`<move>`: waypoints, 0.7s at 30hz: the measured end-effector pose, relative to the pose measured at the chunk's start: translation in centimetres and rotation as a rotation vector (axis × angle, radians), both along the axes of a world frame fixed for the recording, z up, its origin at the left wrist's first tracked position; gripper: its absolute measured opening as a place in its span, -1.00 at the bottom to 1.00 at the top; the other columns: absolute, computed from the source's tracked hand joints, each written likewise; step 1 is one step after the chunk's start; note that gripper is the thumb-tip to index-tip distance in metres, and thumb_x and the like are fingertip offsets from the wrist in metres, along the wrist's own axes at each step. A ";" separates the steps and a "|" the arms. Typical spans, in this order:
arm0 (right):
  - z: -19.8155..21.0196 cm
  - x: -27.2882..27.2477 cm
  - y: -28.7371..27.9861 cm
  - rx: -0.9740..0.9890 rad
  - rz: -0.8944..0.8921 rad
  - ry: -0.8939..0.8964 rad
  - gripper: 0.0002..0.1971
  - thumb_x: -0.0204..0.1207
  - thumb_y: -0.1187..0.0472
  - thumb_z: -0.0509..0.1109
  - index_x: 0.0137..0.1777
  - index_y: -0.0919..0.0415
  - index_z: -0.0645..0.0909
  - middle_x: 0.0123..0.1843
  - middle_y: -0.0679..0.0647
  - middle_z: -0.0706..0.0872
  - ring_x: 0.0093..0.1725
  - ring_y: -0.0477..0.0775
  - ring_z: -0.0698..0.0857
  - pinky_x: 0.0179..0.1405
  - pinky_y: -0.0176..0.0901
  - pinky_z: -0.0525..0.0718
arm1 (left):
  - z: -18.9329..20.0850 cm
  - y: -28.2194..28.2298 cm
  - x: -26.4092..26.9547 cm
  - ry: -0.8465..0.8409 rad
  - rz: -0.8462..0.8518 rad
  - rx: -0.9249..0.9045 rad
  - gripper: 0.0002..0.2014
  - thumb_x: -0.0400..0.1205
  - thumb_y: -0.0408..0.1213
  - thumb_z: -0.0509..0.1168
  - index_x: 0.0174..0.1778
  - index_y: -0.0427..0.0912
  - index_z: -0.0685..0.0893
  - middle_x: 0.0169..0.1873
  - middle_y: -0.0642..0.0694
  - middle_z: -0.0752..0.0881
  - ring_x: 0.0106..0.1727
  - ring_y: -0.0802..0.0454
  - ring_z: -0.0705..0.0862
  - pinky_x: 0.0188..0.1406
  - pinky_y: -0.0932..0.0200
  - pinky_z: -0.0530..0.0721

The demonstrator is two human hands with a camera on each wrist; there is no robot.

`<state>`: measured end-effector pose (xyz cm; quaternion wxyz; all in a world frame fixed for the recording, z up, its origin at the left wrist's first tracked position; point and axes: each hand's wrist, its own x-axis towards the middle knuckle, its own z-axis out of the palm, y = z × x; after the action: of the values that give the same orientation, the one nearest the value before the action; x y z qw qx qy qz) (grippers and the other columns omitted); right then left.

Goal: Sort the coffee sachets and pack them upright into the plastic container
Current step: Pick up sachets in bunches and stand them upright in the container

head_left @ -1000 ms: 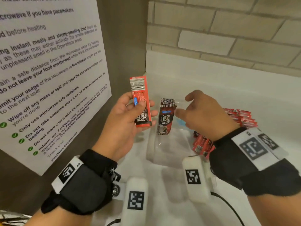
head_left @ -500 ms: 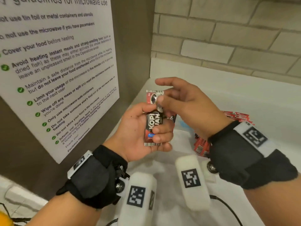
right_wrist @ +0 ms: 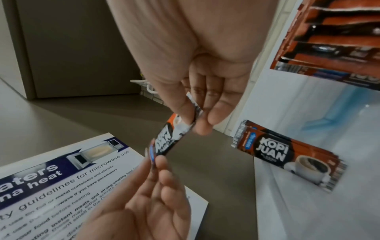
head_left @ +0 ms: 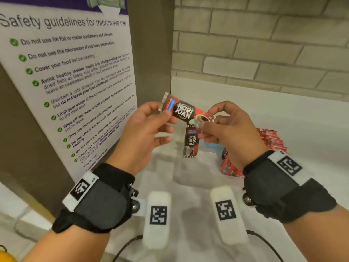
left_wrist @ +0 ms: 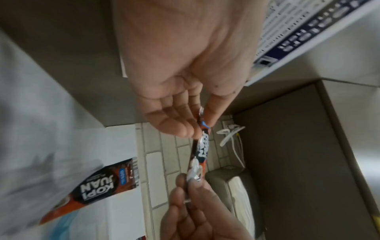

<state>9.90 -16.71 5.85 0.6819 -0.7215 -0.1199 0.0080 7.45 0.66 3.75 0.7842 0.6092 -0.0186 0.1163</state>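
I held one Kopi Juan coffee sachet (head_left: 186, 112) up off the white counter (head_left: 302, 125), lying nearly level between my two hands. My left hand (head_left: 143, 133) pinched the end with the blue label, thumb against fingertips (left_wrist: 183, 129), and my right hand (head_left: 230, 133) pinched the end with the printed cup, thumb and forefinger closed on the silver seal; both wrist views showed the sachet edge-on between the two pinches. Directly below the held sachet a second Kopi Juan sachet (head_left: 191, 143) stood upright inside the clear plastic container (head_left: 188, 178), blue label at the top and cup at the bottom. I could not tell what it leaned against. To the right of the container, more red sachets (head_left: 272, 138) lay stacked on the counter, partly behind my right wrist. Left of the container, a poster of microwave safety guidelines (head_left: 75, 76) hung on the brown side panel.
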 end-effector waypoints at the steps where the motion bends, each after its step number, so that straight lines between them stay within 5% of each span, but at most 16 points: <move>1: -0.2 -0.1 0.2 -0.009 0.002 0.010 -0.77 0.41 0.40 0.49 -0.13 0.15 0.50 -0.31 0.19 0.74 -0.35 0.09 0.75 -0.35 -0.18 0.69 | 0.2 0.0 0.2 -0.032 0.027 0.067 -0.90 0.65 -0.35 0.27 -0.11 -0.03 0.57 -0.37 0.05 0.73 -0.41 0.18 0.61 -0.47 0.29 0.59; 5: -0.5 0.2 0.5 -0.329 -0.052 -0.153 -0.88 0.43 0.25 0.51 -0.17 0.13 0.59 -0.14 0.09 0.76 -0.20 0.03 0.72 -0.28 -0.23 0.58 | 1.2 -0.2 1.3 -0.159 0.099 0.358 -0.83 0.61 -0.34 0.34 -0.12 0.07 0.60 -0.43 0.09 0.69 -0.39 0.14 0.61 -0.38 0.23 0.57; 10: -0.7 1.4 0.4 -0.665 -0.074 -0.221 -0.91 0.40 0.33 0.49 -0.19 0.20 0.62 -0.37 0.00 0.64 -0.40 -0.08 0.60 -0.36 -0.48 0.54 | 0.7 -1.2 2.1 -0.112 -0.021 0.528 -0.82 0.57 -0.33 0.39 -0.14 0.10 0.64 -0.36 0.10 0.68 -0.33 0.10 0.61 -0.22 0.12 0.59; 13: -2.7 2.3 0.7 -0.716 -0.036 -0.028 -0.89 0.36 0.39 0.51 -0.16 0.38 0.66 -0.28 0.24 0.77 -0.23 0.21 0.78 -0.06 0.05 0.76 | -1.4 -1.5 2.8 0.014 -0.010 0.487 -0.69 0.58 -0.39 0.34 0.13 0.09 0.54 0.01 0.04 0.63 -0.09 0.13 0.58 -0.05 0.20 0.54; 17: -4.7 3.5 1.1 -0.653 -0.024 0.226 -0.88 0.35 0.43 0.51 -0.28 0.31 0.61 -0.13 0.34 0.78 -0.24 0.20 0.77 -0.04 0.07 0.78 | -4.0 -2.0 3.7 0.247 -0.093 0.417 -0.36 0.58 -0.52 0.23 0.55 0.00 0.25 0.53 -0.01 0.32 0.50 0.07 0.32 0.20 0.21 0.33; 19: -5.1 4.2 1.4 -0.710 -0.012 0.263 -0.89 0.35 0.38 0.52 -0.29 0.31 0.63 -0.08 0.34 0.79 -0.15 0.22 0.79 0.02 0.09 0.76 | -4.8 -2.7 3.9 0.341 -0.189 0.383 -0.23 0.56 -0.57 0.19 0.64 0.01 0.09 0.60 -0.08 0.21 0.50 0.00 0.28 0.11 0.34 0.37; 21: -5.5 4.4 1.6 -0.812 -0.025 0.251 -0.86 0.36 0.32 0.53 -0.14 0.37 0.69 -0.07 0.29 0.80 -0.05 0.23 0.79 0.06 0.09 0.75 | -5.4 -3.4 4.1 0.361 -0.264 0.367 -0.17 0.52 -0.63 0.17 0.65 0.02 0.04 0.57 -0.15 0.28 0.37 0.02 0.40 -0.21 0.46 0.44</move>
<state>14.29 -15.07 0.39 0.3517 -0.9264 -0.0143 0.1342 11.51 -2.69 -1.60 0.6598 0.7441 0.0214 -0.1025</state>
